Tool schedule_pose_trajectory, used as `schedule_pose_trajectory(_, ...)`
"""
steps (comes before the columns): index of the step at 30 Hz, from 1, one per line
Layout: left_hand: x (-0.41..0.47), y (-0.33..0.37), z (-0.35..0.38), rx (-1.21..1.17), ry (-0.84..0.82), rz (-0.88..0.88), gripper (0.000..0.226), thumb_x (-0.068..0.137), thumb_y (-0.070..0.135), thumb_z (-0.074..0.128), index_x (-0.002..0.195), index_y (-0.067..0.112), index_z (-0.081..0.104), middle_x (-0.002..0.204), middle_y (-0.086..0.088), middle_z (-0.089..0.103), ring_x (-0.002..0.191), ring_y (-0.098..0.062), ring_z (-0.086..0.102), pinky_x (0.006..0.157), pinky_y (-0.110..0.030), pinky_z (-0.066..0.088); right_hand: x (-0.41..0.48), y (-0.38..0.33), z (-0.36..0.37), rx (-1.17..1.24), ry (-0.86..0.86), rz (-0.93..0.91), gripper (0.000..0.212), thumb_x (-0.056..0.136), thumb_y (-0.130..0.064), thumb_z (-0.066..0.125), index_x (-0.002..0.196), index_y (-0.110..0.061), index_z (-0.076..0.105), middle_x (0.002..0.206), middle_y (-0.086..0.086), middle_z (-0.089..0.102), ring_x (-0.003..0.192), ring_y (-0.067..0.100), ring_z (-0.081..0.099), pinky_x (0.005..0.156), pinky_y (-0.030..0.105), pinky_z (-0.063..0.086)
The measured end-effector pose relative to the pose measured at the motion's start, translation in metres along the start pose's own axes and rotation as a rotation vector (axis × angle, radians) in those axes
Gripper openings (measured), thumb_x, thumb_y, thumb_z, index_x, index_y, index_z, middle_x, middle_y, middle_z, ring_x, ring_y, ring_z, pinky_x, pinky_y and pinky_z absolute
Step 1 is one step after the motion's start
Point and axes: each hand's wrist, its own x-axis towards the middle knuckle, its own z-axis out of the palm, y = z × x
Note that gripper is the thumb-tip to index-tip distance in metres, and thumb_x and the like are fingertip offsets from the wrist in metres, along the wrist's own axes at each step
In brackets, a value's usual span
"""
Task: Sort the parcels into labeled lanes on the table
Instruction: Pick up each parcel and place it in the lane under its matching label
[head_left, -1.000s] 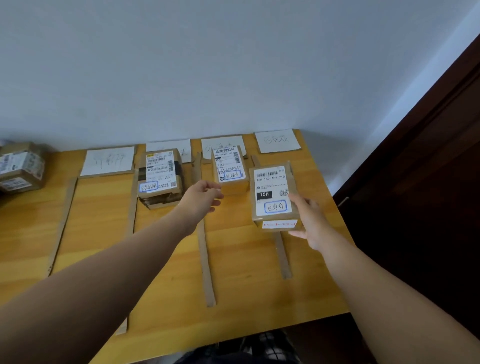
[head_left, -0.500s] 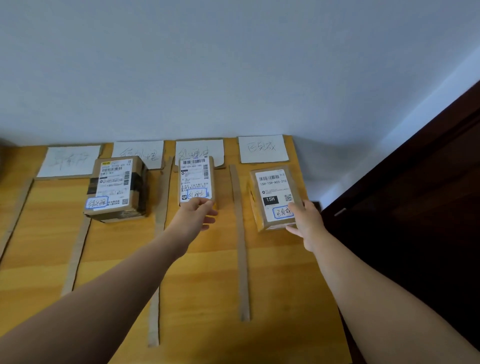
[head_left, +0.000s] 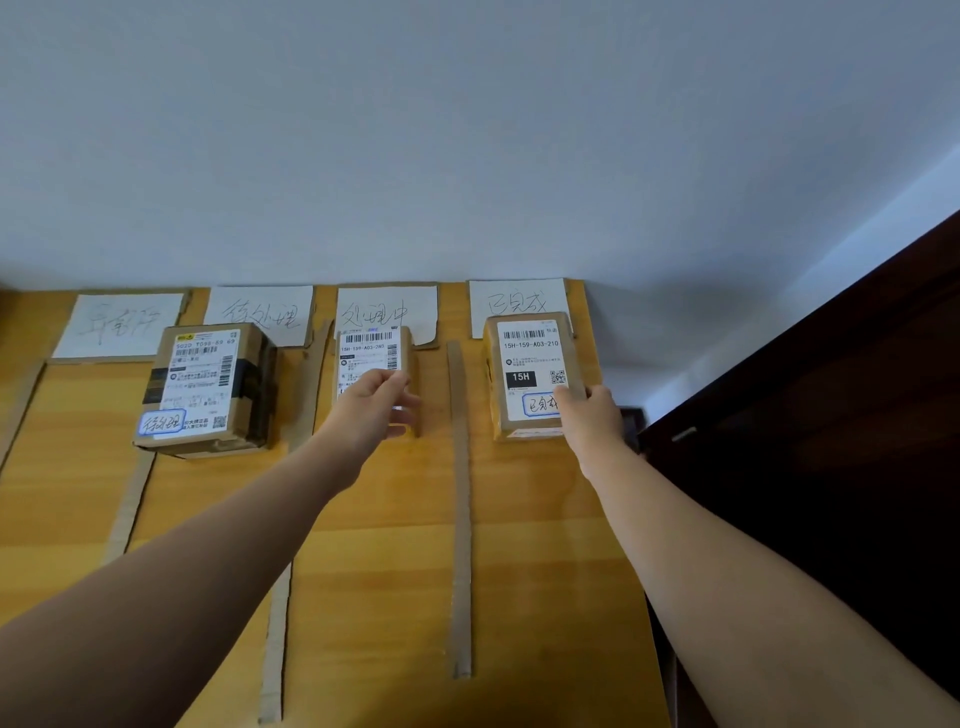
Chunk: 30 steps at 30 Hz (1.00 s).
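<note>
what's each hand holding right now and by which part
Left hand lies over the near end of the small brown cardboard parcel; right hand touches the near right corner of the taller brown cardboard parcel. Neither is lifted.

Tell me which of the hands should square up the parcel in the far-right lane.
Right. The right hand already touches the near right corner of the far-right parcel. The left hand rests on the middle parcel, with a cardboard divider strip between the lanes.

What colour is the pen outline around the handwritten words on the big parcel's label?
Blue, a rounded outline at the label's near-left corner on the big parcel. The head view shows it.
</note>
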Motion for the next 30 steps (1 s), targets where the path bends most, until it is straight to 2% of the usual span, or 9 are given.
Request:
schedule_pose_trajectory(4, 0.000, -0.001, 0.001, 0.014, -0.012, 0.000, 0.026, 0.099, 0.032, 0.044, 0.113, 0.014, 0.057, 0.101, -0.006, 0.068, 0.098, -0.026, 0.064, 0.084, -0.037, 0.053, 0.003, 0.000, -0.002, -0.100, 0.010, 0.007, 0.023, 0.094, -0.033, 0.051, 0.103, -0.013, 0.046, 0.098, 0.001, 0.063, 0.068, 0.011, 0.057, 0.050, 0.022, 0.042)
schedule_pose_trajectory(6, -0.002, -0.003, -0.001, 0.044, -0.017, 0.011, 0.026, 0.099, 0.031, 0.045, 0.116, 0.013, 0.056, 0.103, -0.005, 0.068, 0.098, -0.024, 0.064, 0.077, -0.031, 0.053, 0.001, -0.001, -0.003, -0.110, 0.052, 0.001, 0.029, 0.091, -0.035, 0.054, 0.108, -0.011, 0.050, 0.105, 0.003, 0.067, 0.078, 0.018, 0.063, 0.053, 0.024, 0.045)
schedule_pose_trajectory(8, -0.005, -0.004, -0.005, 0.068, -0.018, 0.027, 0.025, 0.099, 0.028, 0.046, 0.117, 0.014, 0.055, 0.104, -0.005, 0.067, 0.096, -0.020, 0.065, 0.071, -0.026, 0.050, -0.003, -0.004, -0.003, -0.200, 0.152, -0.056, 0.038, 0.089, -0.037, 0.055, 0.116, -0.011, 0.052, 0.114, 0.007, 0.064, 0.097, 0.026, 0.062, 0.064, 0.029, 0.046)
schedule_pose_trajectory(9, -0.007, -0.004, -0.008, 0.075, -0.018, 0.036, 0.023, 0.099, 0.027, 0.046, 0.117, 0.014, 0.055, 0.104, -0.005, 0.067, 0.094, -0.019, 0.064, 0.070, -0.025, 0.049, -0.006, -0.006, -0.004, -0.251, 0.205, -0.098, 0.040, 0.089, -0.036, 0.055, 0.120, -0.012, 0.053, 0.117, 0.008, 0.061, 0.104, 0.027, 0.058, 0.069, 0.030, 0.042)
schedule_pose_trajectory(11, -0.012, -0.004, -0.015, 0.080, -0.014, 0.054, 0.021, 0.099, 0.025, 0.047, 0.116, 0.015, 0.056, 0.105, -0.005, 0.066, 0.093, -0.018, 0.064, 0.069, -0.024, 0.049, -0.016, -0.012, -0.004, -0.306, 0.262, -0.197, 0.038, 0.090, -0.032, 0.056, 0.122, -0.012, 0.053, 0.123, 0.007, 0.055, 0.114, 0.026, 0.050, 0.075, 0.032, 0.037)
schedule_pose_trajectory(13, -0.019, -0.003, -0.024, 0.087, -0.008, 0.071, 0.020, 0.099, 0.023, 0.048, 0.115, 0.015, 0.056, 0.105, -0.005, 0.066, 0.094, -0.018, 0.064, 0.070, -0.025, 0.050, -0.029, -0.020, -0.002, -0.324, 0.269, -0.302, 0.034, 0.091, -0.026, 0.056, 0.122, -0.013, 0.052, 0.126, 0.006, 0.052, 0.119, 0.025, 0.044, 0.083, 0.036, 0.043)
schedule_pose_trajectory(16, -0.031, -0.002, -0.041, 0.105, -0.004, 0.115, 0.020, 0.099, 0.022, 0.047, 0.116, 0.016, 0.055, 0.105, -0.003, 0.066, 0.096, -0.018, 0.063, 0.073, -0.025, 0.050, -0.049, -0.030, 0.008, -0.351, 0.233, -0.417, 0.032, 0.092, -0.021, 0.054, 0.123, -0.014, 0.052, 0.128, 0.006, 0.051, 0.119, 0.025, 0.044, 0.091, 0.037, 0.047)
schedule_pose_trajectory(21, -0.059, -0.017, -0.089, 0.095, 0.010, 0.175, 0.019, 0.098, 0.023, 0.048, 0.114, 0.017, 0.055, 0.104, -0.002, 0.066, 0.096, -0.019, 0.063, 0.079, -0.029, 0.050, -0.093, -0.040, 0.044, -0.411, 0.149, -0.525, 0.022, 0.092, -0.017, 0.052, 0.112, -0.015, 0.059, 0.120, 0.004, 0.056, 0.111, 0.022, 0.052, 0.082, 0.033, 0.047)
schedule_pose_trajectory(30, -0.094, -0.077, -0.253, 0.071, 0.082, 0.181, 0.018, 0.095, 0.019, 0.052, 0.112, 0.014, 0.057, 0.102, -0.006, 0.067, 0.093, -0.020, 0.063, 0.081, -0.031, 0.050, -0.199, -0.065, 0.176, -0.390, 0.040, -0.649, 0.025, 0.093, -0.017, 0.051, 0.116, -0.013, 0.057, 0.124, 0.005, 0.055, 0.113, 0.023, 0.051, 0.083, 0.030, 0.044)
